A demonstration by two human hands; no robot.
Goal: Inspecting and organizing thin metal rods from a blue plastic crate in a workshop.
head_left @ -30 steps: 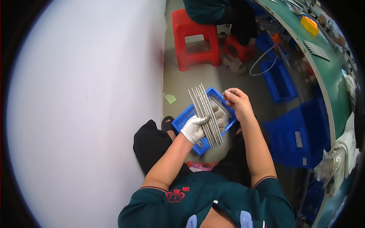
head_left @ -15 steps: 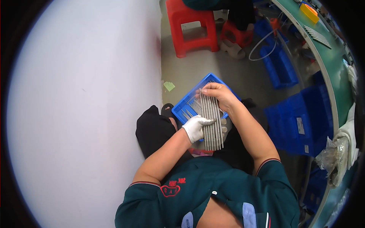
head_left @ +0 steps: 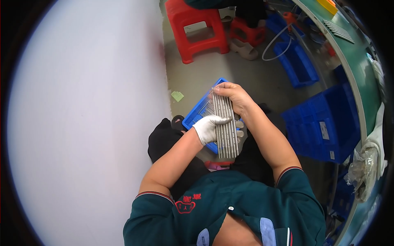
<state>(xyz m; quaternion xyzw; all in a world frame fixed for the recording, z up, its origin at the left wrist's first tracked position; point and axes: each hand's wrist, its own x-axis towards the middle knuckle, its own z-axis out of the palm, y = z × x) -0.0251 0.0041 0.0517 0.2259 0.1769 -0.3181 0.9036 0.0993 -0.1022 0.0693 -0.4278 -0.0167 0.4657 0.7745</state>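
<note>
My left hand (head_left: 210, 128), in a white glove, grips a flat fan of several thin grey metal rods (head_left: 225, 127) around their middle. My bare right hand (head_left: 234, 95) rests on the far ends of the rods, fingers curled over their tips. The rods hang just above a small blue plastic tray (head_left: 196, 115) that sits on my lap and holds more rods. My dark trousers and knee show under the tray.
A white wall fills the left. A red stool (head_left: 197, 28) and a smaller red stool (head_left: 246, 33) stand on the grey floor ahead. Blue crates (head_left: 324, 123) line the right beside a green bench (head_left: 353, 69). Another person's legs show at the top.
My right hand has slid from beside the bundle onto the rods' far ends. The rods have swung from slanted to nearly straight, and the view has shifted slightly.
</note>
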